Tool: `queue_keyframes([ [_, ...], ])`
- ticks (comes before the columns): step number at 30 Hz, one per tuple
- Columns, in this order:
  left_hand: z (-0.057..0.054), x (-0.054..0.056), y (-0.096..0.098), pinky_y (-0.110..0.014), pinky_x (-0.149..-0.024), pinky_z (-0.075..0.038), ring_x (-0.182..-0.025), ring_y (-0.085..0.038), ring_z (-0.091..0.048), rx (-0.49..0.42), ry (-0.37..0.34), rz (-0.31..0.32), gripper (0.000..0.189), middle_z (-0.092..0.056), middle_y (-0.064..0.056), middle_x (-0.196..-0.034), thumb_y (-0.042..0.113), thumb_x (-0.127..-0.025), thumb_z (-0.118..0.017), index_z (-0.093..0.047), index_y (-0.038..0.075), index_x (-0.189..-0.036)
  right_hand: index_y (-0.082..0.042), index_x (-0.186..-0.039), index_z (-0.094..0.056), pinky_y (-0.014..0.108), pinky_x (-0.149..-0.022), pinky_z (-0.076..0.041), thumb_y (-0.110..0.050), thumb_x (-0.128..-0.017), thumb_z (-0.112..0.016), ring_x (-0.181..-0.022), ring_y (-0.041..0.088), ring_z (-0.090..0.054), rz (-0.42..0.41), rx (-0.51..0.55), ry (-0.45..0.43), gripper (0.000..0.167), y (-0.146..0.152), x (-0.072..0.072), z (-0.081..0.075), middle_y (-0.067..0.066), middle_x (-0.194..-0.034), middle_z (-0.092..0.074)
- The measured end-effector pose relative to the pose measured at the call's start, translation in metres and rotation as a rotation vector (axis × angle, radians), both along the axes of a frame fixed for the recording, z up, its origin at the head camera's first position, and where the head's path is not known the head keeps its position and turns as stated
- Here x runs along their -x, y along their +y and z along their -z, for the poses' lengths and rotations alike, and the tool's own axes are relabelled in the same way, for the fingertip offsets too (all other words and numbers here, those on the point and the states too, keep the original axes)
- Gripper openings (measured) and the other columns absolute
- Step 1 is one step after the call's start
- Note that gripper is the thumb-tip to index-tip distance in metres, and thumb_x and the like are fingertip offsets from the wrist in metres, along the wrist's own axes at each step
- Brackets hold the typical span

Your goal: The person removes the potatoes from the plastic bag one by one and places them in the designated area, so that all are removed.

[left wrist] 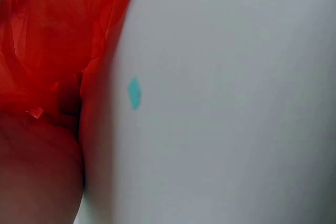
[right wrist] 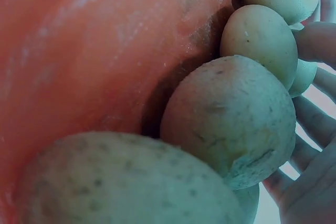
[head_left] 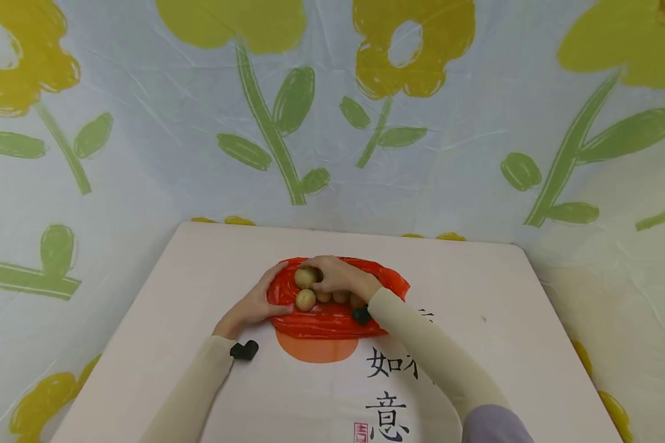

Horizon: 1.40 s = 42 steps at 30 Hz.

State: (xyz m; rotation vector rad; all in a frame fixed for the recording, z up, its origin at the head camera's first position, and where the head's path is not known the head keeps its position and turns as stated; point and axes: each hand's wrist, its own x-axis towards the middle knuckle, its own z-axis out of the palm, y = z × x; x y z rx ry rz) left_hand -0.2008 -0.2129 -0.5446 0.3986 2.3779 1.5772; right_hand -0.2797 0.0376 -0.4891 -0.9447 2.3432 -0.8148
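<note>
A red plastic bag [head_left: 332, 323] lies spread with its mouth open, and several potatoes sit inside it. My left hand [head_left: 257, 301] holds the bag's left end, fingers at the back edge and thumb at the front. Red plastic [left wrist: 52, 30] covers part of that hand in the left wrist view. With fingers and thumb, my right hand [head_left: 338, 275] grips a potato [head_left: 305, 277] at the left side of the pile. Just in front of it rests another potato [head_left: 305, 300]. Close up, the right wrist view shows a speckled potato [right wrist: 228, 121] beside the fingers.
The bag rests on a pale table [head_left: 199, 264] printed with an orange disc [head_left: 317, 351] and black characters [head_left: 386, 363]. A flowered sheet [head_left: 332, 184] rises behind the table's far edge. Small black devices [head_left: 245, 350] sit at both wrists.
</note>
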Motion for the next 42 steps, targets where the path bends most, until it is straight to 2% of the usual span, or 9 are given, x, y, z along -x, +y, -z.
queue_keyframes([
  [6,-0.003,0.001,0.003,-0.065,-0.123,-0.024,-0.156,-0.038,-0.019,0.006,0.006,0.006,0.107,-0.015,-0.008,-0.171,0.025,-0.081,-0.087,-0.019,0.027,-0.164,-0.023,-0.146,-0.057,0.041,-0.103,-0.052,-0.024,-0.096,-0.071,-0.113,0.015,-0.058,0.007,0.005,0.035,0.052,0.003,0.0,0.001,-0.008,-0.127,-0.063],
  [14,-0.003,0.0,0.002,-0.066,-0.123,-0.024,-0.156,-0.038,-0.018,0.0,0.005,0.004,0.106,-0.015,-0.007,-0.171,0.024,-0.082,-0.086,-0.02,0.027,-0.164,-0.019,-0.146,-0.056,0.038,-0.103,-0.052,-0.024,-0.097,-0.071,-0.113,0.015,-0.059,-0.028,0.038,0.068,0.051,0.003,0.002,0.006,-0.006,-0.127,-0.064],
  [20,0.0,-0.006,0.0,-0.066,-0.123,-0.022,-0.157,-0.038,-0.016,0.02,-0.003,0.013,0.107,-0.014,-0.007,-0.171,0.028,-0.082,-0.086,-0.018,0.027,-0.165,-0.018,-0.147,-0.056,0.035,-0.102,-0.054,-0.025,-0.098,-0.07,-0.111,0.015,-0.059,-0.025,0.022,0.086,0.051,0.003,-0.004,0.007,-0.004,-0.125,-0.065],
  [23,0.0,-0.009,-0.002,-0.067,-0.124,-0.019,-0.158,-0.038,-0.013,0.036,-0.001,0.011,0.107,-0.012,-0.007,-0.172,0.028,-0.081,-0.086,-0.019,0.026,-0.165,-0.014,-0.145,-0.057,0.035,-0.102,-0.054,-0.026,-0.098,-0.071,-0.11,0.016,-0.06,-0.043,0.027,0.14,0.05,0.003,-0.006,0.006,-0.002,-0.125,-0.066],
  [29,-0.002,-0.007,-0.004,-0.068,-0.123,-0.019,-0.157,-0.039,-0.015,0.014,0.01,-0.009,0.106,-0.013,-0.009,-0.171,0.025,-0.08,-0.087,-0.021,0.024,-0.164,-0.011,-0.146,-0.056,0.04,-0.108,-0.051,-0.028,-0.098,-0.071,-0.121,0.02,-0.059,-0.029,0.052,0.201,0.052,0.008,-0.003,-0.001,0.003,-0.134,-0.065],
  [34,0.003,-0.003,0.001,-0.065,-0.122,-0.026,-0.156,-0.038,-0.017,0.008,0.018,0.015,0.105,-0.013,-0.008,-0.171,0.026,-0.082,-0.086,-0.02,0.025,-0.164,-0.01,-0.144,-0.057,0.044,-0.11,-0.05,-0.025,-0.099,-0.069,-0.125,0.025,-0.059,-0.032,0.053,0.239,0.049,0.018,-0.002,-0.01,0.008,-0.136,-0.064],
  [38,0.005,-0.003,0.003,-0.067,-0.121,-0.026,-0.155,-0.04,-0.018,0.004,0.029,0.009,0.104,-0.013,-0.008,-0.171,0.025,-0.082,-0.085,-0.021,0.026,-0.164,-0.01,-0.144,-0.057,0.046,-0.11,-0.049,-0.022,-0.099,-0.069,-0.127,0.026,-0.058,-0.031,0.071,0.238,0.047,0.023,-0.001,-0.019,0.01,-0.138,-0.063],
  [42,0.004,-0.002,0.003,-0.069,-0.122,-0.022,-0.158,-0.039,-0.013,0.041,0.053,0.011,0.099,-0.011,-0.004,-0.173,0.027,-0.082,-0.086,-0.028,0.026,-0.162,-0.011,-0.144,-0.056,0.047,-0.11,-0.05,-0.025,-0.098,-0.07,-0.127,0.027,-0.058,0.001,0.091,0.223,0.05,0.032,-0.001,-0.027,0.01,-0.139,-0.061],
])
